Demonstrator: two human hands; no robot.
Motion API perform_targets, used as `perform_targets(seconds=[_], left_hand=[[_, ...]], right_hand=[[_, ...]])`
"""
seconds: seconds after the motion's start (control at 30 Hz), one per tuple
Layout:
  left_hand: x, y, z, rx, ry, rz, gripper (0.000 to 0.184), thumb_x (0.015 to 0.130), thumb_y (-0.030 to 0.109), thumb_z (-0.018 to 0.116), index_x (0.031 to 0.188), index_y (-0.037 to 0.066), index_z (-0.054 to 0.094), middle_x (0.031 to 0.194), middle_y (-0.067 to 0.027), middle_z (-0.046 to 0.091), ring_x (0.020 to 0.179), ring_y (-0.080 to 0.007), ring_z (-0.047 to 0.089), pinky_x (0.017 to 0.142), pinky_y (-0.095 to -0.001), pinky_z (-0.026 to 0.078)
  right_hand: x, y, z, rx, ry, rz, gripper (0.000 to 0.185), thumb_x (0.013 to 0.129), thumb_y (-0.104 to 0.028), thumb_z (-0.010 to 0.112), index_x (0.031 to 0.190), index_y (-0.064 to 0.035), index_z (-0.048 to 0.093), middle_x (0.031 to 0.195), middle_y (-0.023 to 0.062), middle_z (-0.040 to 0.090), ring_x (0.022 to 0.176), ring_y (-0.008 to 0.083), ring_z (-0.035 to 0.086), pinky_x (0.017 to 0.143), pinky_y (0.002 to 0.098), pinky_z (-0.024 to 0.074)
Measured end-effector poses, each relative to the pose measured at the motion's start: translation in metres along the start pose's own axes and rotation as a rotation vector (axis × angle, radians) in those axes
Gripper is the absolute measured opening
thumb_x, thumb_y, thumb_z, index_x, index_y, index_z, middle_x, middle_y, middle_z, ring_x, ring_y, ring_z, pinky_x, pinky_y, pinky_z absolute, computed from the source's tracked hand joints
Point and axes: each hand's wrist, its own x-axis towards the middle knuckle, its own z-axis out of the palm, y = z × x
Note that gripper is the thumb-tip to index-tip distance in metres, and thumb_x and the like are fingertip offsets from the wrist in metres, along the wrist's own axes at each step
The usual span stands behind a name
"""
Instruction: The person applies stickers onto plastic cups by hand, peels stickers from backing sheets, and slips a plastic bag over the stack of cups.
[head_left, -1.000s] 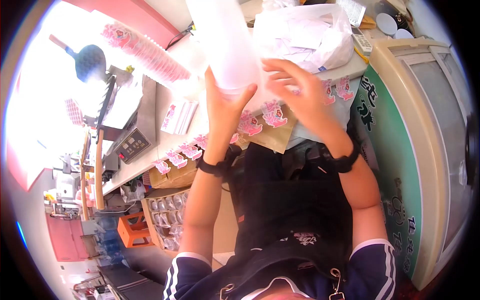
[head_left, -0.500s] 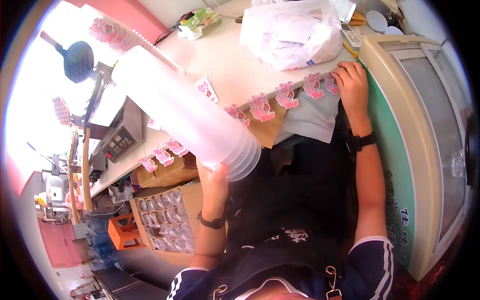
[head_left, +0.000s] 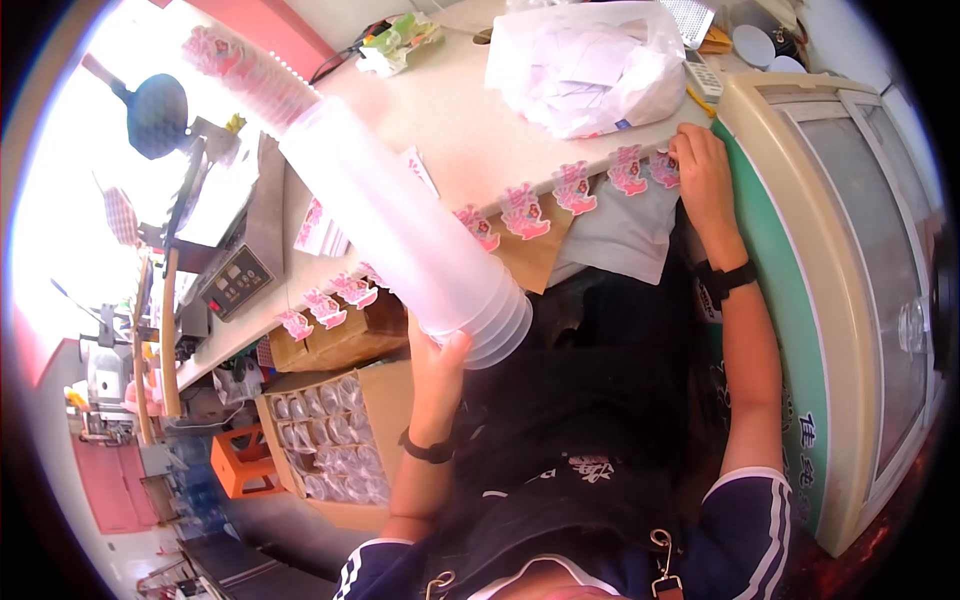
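A long stack of translucent plastic cups (head_left: 400,220) slants across the middle, rims toward my body. My left hand (head_left: 437,365) is wrapped round the stack near its rim end. At the table edge beside the freezer, my right hand (head_left: 704,172) has its fingers curled at the last pink sticker (head_left: 663,170), fingertips pinched on its side. More pink stickers (head_left: 523,211) hang in a row along the edge, left of that hand. Another row of stickers (head_left: 325,308) continues on the far side of the cups.
A white plastic bag of papers (head_left: 590,75) rests on the table (head_left: 440,110). The freezer (head_left: 800,300) stands close at the right. A second cup stack with pink stickers (head_left: 245,75) lies at upper left, near a control box (head_left: 240,280). Below is a carton of wrapped cups (head_left: 335,440).
The cup stack and my left hand have shifted slightly right and down, showing more of the sticker pile behind. My right hand stays by the last sticker, its fingers drawn in slightly.
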Motion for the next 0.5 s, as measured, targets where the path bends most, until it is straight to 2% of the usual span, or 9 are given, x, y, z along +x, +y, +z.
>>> perform_targets(seconds=[0.27, 0.37, 0.5], left_hand=[[0.001, -0.003, 0.0, 0.002, -0.021, -0.038, 0.091, 0.079, 0.05, 0.076, 0.141, -0.002, 0.034, 0.13, -0.0099, 0.051, 0.12, -0.0193, 0.051, 0.103, -0.0347, 0.039], [0.001, -0.001, 0.006, -0.007, -0.005, -0.044, 0.089, 0.079, 0.049, 0.075, 0.141, -0.002, 0.035, 0.13, -0.0102, 0.052, 0.119, -0.0195, 0.051, 0.102, -0.0348, 0.04], [0.002, -0.006, 0.013, -0.033, -0.066, -0.09, 0.084, 0.081, 0.043, 0.074, 0.141, -0.002, 0.035, 0.131, -0.0113, 0.052, 0.12, -0.02, 0.051, 0.103, -0.0353, 0.04]], right_hand=[[-0.011, -0.008, -0.005, 0.029, 0.01, 0.027, 0.014, 0.078, 0.002, 0.064, 0.089, -0.0022, 0.056, 0.105, 0.0094, 0.058, 0.099, 0.0267, 0.058, 0.087, 0.0374, 0.0451], [-0.014, -0.009, -0.014, 0.075, 0.098, 0.072, 0.013, 0.079, 0.003, 0.064, 0.089, -0.0019, 0.056, 0.106, 0.0094, 0.058, 0.099, 0.0272, 0.057, 0.086, 0.0375, 0.0447], [-0.002, -0.023, -0.062, 0.161, 0.042, 0.162, 0.017, 0.079, -0.005, 0.07, 0.086, -0.0029, 0.054, 0.115, 0.0123, 0.056, 0.104, 0.0317, 0.053, 0.088, 0.0408, 0.0425]])
